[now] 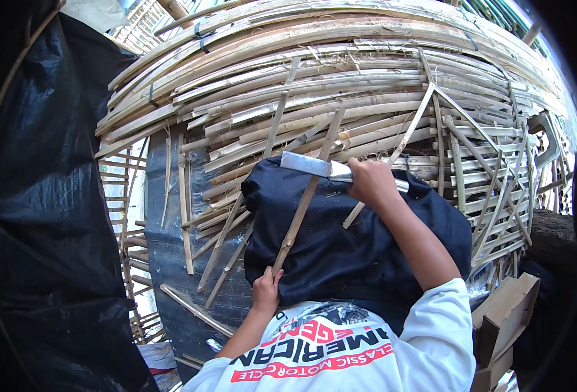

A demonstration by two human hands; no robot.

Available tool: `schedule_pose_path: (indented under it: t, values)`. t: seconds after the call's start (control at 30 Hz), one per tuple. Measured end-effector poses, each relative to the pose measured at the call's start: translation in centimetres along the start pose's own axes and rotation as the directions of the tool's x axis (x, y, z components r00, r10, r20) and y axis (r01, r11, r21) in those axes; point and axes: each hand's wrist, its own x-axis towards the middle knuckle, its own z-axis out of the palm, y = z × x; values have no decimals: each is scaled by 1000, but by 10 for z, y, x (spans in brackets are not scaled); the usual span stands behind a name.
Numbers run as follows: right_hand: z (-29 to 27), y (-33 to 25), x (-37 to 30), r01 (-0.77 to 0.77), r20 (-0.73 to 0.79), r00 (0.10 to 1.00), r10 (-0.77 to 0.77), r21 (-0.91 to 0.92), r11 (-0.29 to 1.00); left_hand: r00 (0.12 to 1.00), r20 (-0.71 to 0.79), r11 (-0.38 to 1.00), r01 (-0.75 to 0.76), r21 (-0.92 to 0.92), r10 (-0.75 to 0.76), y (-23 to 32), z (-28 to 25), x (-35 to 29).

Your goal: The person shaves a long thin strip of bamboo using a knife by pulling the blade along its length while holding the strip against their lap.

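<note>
My left hand (266, 291) is closed around the near end of a bamboo strip (303, 212), which slants up and away from me over the black cloth (340, 248) on my lap. In my right hand (372, 183) is the handle of a broad-bladed knife (306, 164). Its pale metal blade points left and lies across the upper part of the strip. Whether the edge cuts into the bamboo, I cannot tell. Another thin strip (411, 127) runs behind my right fist, its lower end resting on the cloth.
Split bamboo is heaped ahead in long stacked lengths (340, 49). Loose strips (187, 215) lie on a dark sheet (171, 255) at left. A black tarp (53, 196) hangs at far left. Bamboo lattice (491, 176) and a cardboard box (507, 320) are on the right.
</note>
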Motion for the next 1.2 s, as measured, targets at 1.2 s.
schedule_pose_path:
  t: [1.2]
  values:
    - [-9, 71, 41, -279, -61, 959, 275, -61, 958, 993, 80, 991, -81, -102, 90, -20, -6, 17]
